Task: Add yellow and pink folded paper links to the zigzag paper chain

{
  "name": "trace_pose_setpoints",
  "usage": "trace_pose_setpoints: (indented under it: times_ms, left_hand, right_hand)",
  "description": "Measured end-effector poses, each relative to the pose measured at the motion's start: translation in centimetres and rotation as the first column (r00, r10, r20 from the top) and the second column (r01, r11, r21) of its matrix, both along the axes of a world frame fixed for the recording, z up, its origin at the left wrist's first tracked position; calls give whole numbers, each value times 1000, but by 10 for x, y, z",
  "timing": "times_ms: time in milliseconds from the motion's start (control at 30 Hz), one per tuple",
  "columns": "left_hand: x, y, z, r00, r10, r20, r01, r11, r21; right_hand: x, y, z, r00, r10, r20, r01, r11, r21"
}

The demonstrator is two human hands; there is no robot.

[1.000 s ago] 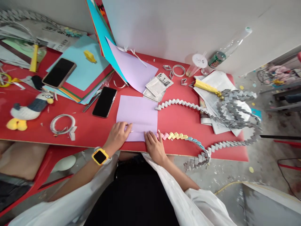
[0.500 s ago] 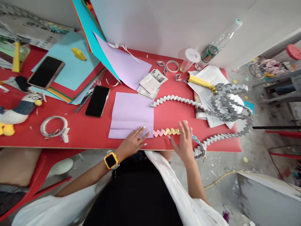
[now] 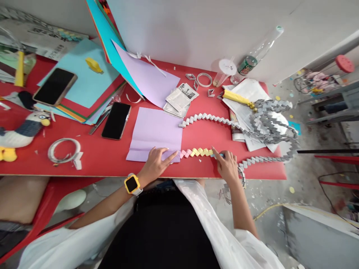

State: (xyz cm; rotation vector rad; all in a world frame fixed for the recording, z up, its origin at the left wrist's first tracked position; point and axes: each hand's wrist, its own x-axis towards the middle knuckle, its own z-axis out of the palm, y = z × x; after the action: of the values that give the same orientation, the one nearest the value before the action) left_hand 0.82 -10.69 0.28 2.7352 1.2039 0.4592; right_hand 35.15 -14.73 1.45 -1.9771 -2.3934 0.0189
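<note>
A folded-paper chain (image 3: pixel 200 152) in pink, yellow and blue lies along the front of the red table. My left hand (image 3: pixel 157 162) rests on the creased purple paper (image 3: pixel 157 129), its fingers spread and the index fingertip by the pink end. At the blue end, my right hand (image 3: pixel 227 166) lies with the index finger on the chain and the fingers apart, hiding part of the blue links. A long grey paper chain (image 3: pixel 207 117) curves behind; its other stretch (image 3: pixel 260 159) runs toward my right hand and droops over the table edge.
Two phones (image 3: pixel 116 120) (image 3: pixel 55 86), coloured paper sheets (image 3: pixel 81 71), cut newspaper pieces (image 3: pixel 182 97), a lidded cup (image 3: pixel 226 69), a bottle (image 3: pixel 248 65) and a plush bird (image 3: pixel 25 129) occupy the table. A wall (image 3: pixel 179 33) stands behind.
My right hand has come down onto the blue end of the chain. My left hand has shifted slightly left, its fingers repositioned. Some grey chain now hangs lower below the table edge.
</note>
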Motion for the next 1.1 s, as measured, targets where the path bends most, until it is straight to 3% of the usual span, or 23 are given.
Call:
trace_pose_setpoints:
  times_ms: [233, 433, 567, 667, 733, 800, 900, 1000, 1100]
  left_hand:
    - [0, -3, -4, 985, 103, -138, -102, 995, 13]
    - [1, 4, -4, 980, 116, -163, -131, 988, -82]
    - [5, 10, -2, 982, 105, -155, -125, 985, -123]
    - [7, 12, -2, 985, 104, -135, -122, 984, -131]
    - [7, 12, -2, 985, 118, -123, -134, 982, -133]
    - [7, 10, -3, 986, 132, -101, -145, 980, -133]
    - [5, 9, -3, 988, 150, -44, -155, 976, -153]
    - [3, 13, -1, 982, 188, 24, -178, 959, -222]
    - [2, 19, 1, 973, 217, 74, -181, 926, -331]
  right_hand:
    - [-2, 11, -2, 994, 103, -34, -101, 994, 44]
    - [10, 19, -11, 974, 225, -31, -223, 973, 66]
    - [9, 29, 2, 964, 264, 23, -264, 964, 22]
    - [-21, 30, 18, 989, 143, 41, -144, 990, 16]
    - [-56, 27, 22, 982, 170, -78, -172, 985, -17]
    - [-94, 23, 16, 948, 171, -269, -191, 980, -49]
    - [-132, 22, -3, 897, 71, -437, -106, 993, -55]
    - [-138, 24, -15, 863, 44, -504, -68, 997, -30]
    - [-128, 27, -15, 836, 118, -536, -145, 989, -8]
